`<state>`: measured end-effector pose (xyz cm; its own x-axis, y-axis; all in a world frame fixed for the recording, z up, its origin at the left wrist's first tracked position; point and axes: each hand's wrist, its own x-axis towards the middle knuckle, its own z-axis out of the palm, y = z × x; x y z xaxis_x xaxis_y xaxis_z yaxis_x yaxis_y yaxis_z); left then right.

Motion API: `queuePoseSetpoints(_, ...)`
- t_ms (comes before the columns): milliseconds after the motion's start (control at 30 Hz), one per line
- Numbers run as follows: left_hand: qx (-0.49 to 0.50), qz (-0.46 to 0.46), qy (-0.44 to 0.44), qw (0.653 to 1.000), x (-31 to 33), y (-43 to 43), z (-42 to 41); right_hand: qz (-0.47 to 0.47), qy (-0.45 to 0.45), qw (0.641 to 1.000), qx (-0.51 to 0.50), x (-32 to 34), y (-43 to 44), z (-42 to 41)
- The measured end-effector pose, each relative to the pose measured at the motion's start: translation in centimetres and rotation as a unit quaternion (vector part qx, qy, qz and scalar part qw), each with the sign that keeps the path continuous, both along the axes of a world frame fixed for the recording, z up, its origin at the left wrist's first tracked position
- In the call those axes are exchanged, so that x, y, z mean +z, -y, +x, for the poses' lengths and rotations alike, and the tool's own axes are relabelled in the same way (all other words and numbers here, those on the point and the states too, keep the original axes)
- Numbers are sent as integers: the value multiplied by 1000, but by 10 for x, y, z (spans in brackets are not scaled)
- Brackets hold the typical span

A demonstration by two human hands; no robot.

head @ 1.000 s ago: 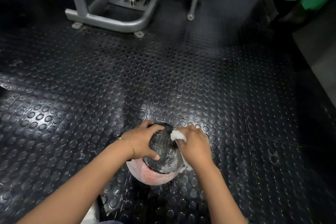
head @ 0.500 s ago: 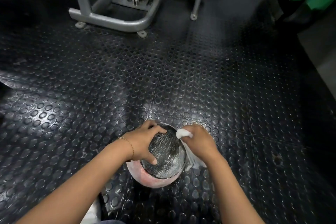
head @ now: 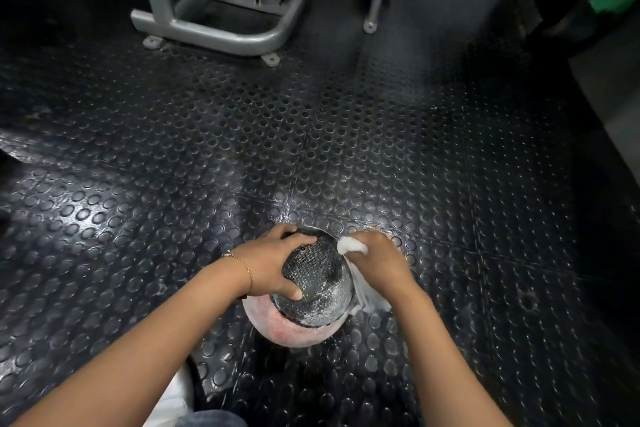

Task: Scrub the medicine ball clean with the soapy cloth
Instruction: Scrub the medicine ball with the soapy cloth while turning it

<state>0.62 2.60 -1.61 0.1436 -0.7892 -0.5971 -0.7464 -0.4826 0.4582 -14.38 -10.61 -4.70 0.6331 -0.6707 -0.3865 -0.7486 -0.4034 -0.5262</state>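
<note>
Medicine ball, left hand gripping, right hand pressing cloth

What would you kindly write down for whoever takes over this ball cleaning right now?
Left hand grips the medicine ball from its left side, steadying it on the studded floor.
Right hand holds the soapy cloth against the ball's right side.
Done: the black textured top shows suds.
Left: probably the right side under the cloth, the pink lower part and the hidden underside.
</note>
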Motion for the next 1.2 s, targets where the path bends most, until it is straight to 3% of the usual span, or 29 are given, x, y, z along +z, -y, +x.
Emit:
queuePoseSetpoints(67, -1, -2, -3, 1000, -1, 0, 0, 31, -5, 999, 8, 2, 4, -5)
queuePoseSetpoints(200, -4, 2, 2, 1000, -1, 2, 0, -40, -4, 999, 18, 1, 4, 3)
queuePoseSetpoints(367, 1, 4, 4, 1000, -2, 0, 1, 46, 0, 999, 27, 3, 10, -4)
queuePoseSetpoints(533, 3, 9, 16, 1000, -2, 3, 2, -19, -3, 1000, -1, 2, 4, 4)
queuePoseSetpoints(667, 20, 10, 26, 999, -4, 4, 3, 14, 27, 998, -48, 3, -11, -5)
queuePoseSetpoints(933, 63, 17, 42, 997, -10, 5, 0, -58, 110, 985, -121, 2, -33, 6)
queuePoseSetpoints(1200, 75, 14, 39, 996, -12, 6, 0, -114, 147, 977, -100, 5, -57, -4)
